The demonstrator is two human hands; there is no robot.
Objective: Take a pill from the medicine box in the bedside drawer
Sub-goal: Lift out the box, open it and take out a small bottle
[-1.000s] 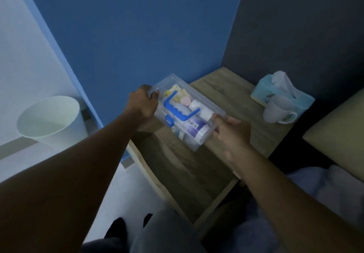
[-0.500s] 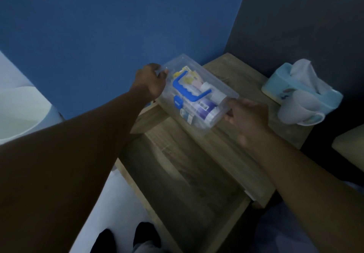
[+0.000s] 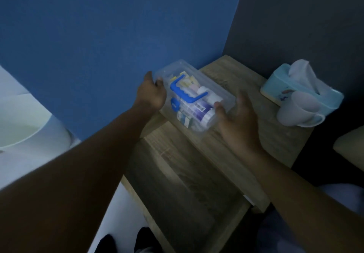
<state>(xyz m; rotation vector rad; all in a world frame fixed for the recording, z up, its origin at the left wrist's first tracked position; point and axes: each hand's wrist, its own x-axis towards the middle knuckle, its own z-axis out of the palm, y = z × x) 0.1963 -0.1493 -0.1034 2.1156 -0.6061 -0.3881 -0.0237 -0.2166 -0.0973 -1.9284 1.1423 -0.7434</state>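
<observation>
The medicine box [image 3: 220, 90] is clear plastic with a blue handle and a blue latch, and holds bottles and packets. It sits at the left edge of the wooden bedside table top [image 3: 246, 75], above the pulled-out drawer [image 3: 187, 183]. My left hand [image 3: 151, 94] curls around the box's far left end. My right hand [image 3: 238, 122] is at the near right end with its fingers spread, only the thumb touching the lid. No single pill can be made out.
A light blue tissue box [image 3: 275, 87] and a white mug [image 3: 299, 113] stand at the right of the table top. A white bin [image 3: 23, 126] is on the floor at left. A blue wall rises behind; a cushion [image 3: 352, 146] lies at right.
The box has come down onto the table top's left edge. My right hand has loosened from a grip on its end to spread fingers. The view has shifted closer.
</observation>
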